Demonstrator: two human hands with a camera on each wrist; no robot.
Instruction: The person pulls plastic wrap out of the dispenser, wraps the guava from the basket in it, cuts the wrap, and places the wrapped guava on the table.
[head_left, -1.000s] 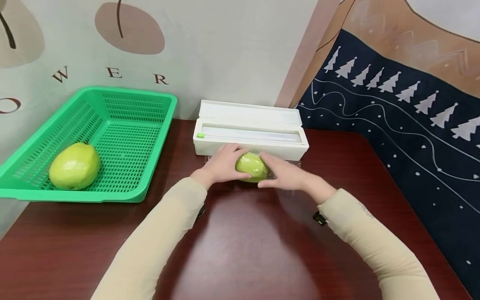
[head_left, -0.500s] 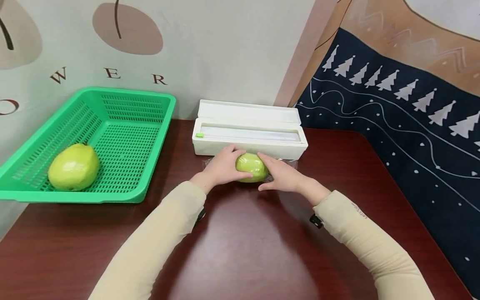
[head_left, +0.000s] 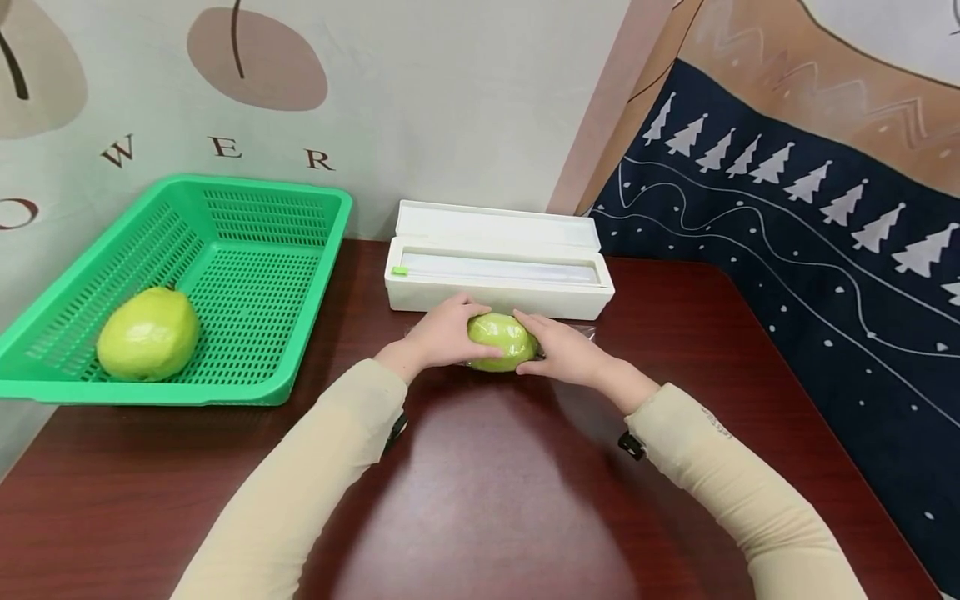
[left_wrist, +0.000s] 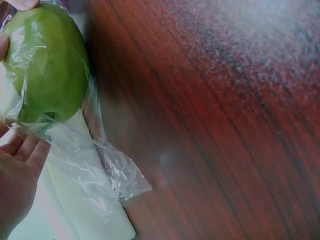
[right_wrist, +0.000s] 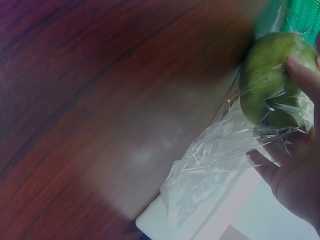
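Note:
A yellow-green oval fruit (head_left: 501, 341) is between my two hands at the middle of the table, with clear cling film (left_wrist: 95, 165) around it. My left hand (head_left: 447, 335) grips its left side, thumb toward me and fingers over the far side. On its right side my right hand (head_left: 566, 352) holds it the same way. Loose film ends stick out past both ends of the fruit; the right wrist view shows a crumpled film tail (right_wrist: 200, 165) beside the right fingers. Just behind the fruit stands a white cling film box (head_left: 498, 296) with its lid up.
At the left is a green plastic basket (head_left: 277, 333) with another yellow-green fruit (head_left: 148, 335) in its near left corner. A green slider (head_left: 400, 271) sits at the box's left end. Patterned cloths (head_left: 480, 100) hang behind and to the right of the dark red table (head_left: 480, 500).
Both hands have brought the fruit slightly toward me, away from the box. The right hand has closed in nearer around its right side. Basket and box have stayed put.

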